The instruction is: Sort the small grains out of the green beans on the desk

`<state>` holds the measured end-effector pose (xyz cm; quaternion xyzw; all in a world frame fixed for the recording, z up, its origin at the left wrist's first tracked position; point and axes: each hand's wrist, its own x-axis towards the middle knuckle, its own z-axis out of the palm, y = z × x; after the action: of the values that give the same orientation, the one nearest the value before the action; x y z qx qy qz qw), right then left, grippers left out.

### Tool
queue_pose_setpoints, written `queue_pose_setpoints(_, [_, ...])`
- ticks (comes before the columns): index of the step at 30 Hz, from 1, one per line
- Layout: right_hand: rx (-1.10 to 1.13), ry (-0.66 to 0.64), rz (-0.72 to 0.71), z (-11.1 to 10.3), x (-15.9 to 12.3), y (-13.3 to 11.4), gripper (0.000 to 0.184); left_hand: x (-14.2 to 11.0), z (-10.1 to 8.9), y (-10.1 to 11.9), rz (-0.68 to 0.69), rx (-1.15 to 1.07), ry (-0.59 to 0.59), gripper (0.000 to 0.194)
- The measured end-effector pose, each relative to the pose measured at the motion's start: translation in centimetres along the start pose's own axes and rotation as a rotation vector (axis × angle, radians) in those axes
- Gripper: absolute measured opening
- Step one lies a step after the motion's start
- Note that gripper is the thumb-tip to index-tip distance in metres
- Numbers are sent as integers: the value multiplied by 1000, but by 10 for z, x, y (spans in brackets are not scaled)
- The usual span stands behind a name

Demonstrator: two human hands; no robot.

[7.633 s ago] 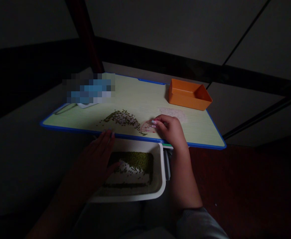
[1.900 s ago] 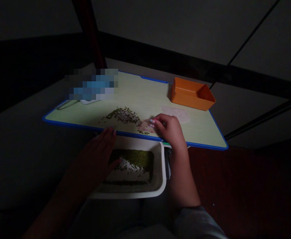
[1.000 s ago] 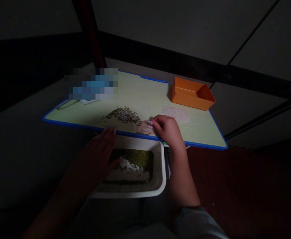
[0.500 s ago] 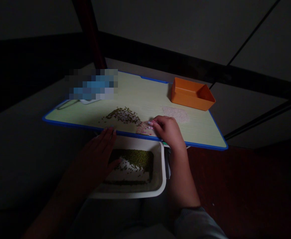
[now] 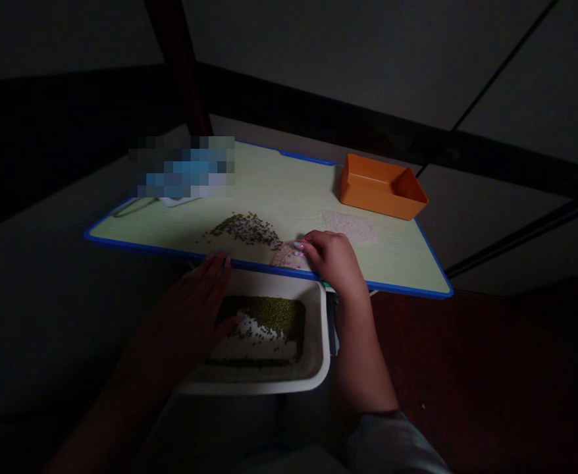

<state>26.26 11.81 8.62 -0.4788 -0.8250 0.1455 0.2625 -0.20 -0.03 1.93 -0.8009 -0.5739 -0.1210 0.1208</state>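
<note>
Beyond the tabletop's far edge, you face dim wall panels (image 5: 328, 52), with a dark reddish post (image 5: 180, 72) rising past its far left part. The dark red floor (image 5: 457, 368) spreads off to the right of the tabletop and lower than it. The tabletop (image 5: 284, 191) itself is pale yellow-green with a blue rim. Your white tub (image 5: 325, 342) sits between you and the tabletop's near edge, and green beans (image 5: 276, 313) lie inside it, heaped toward the tabletop side. The orange box (image 5: 378, 197) stands upright on the tabletop's right part, toward the far edge. A pixelated blue item (image 5: 183, 174) is at the tabletop's left end; you cannot make out what it is.

Your left hand (image 5: 197, 296) reaches to the tabletop's near edge with its fingers straight and the thumb spread out over the inside of the tub; you cannot tell whether the palm touches the tub's rim. Your right hand (image 5: 336, 260) is over the near, middle part of the tabletop, its thumb and fingers closed on a clear piece (image 5: 286, 255) with pink markings, which is close to the near edge. To the left of that piece on the tabletop lies a mixed pile (image 5: 247, 229) of green beans and pale grains. On the tabletop's right part, near the orange box, lies a flat patch of pale grains (image 5: 351, 226).
</note>
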Motion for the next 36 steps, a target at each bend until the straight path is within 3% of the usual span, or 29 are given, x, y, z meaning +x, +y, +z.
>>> queue_pose_setpoints(36, [15,-16,-5,-4,-2,1,20,-1,-1,1,-14,-6,-6,85])
